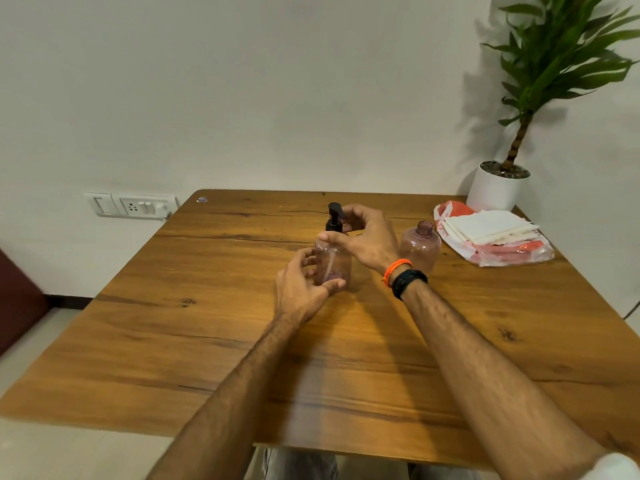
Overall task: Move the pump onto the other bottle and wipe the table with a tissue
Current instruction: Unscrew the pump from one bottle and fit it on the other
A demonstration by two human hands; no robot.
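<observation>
The left hand (pixel 304 289) is gripping the pump bottle (pixel 333 261) low down. The right hand (pixel 367 239) is curling around the black pump (pixel 335 218) (grip unclear); the other bottle (pixel 420 245) is standing beside on the counter (pixel 207 341).

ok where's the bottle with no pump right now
In the head view, the open-necked bottle stands upright on the table, right of centre, between the right hand and the tissue pack.

No text can be read with certainty. The clear plastic bag with orange-red print (pixel 498 252), lying under the white tissues, carries red lettering on its left edge, too small and warped to make out.
</observation>
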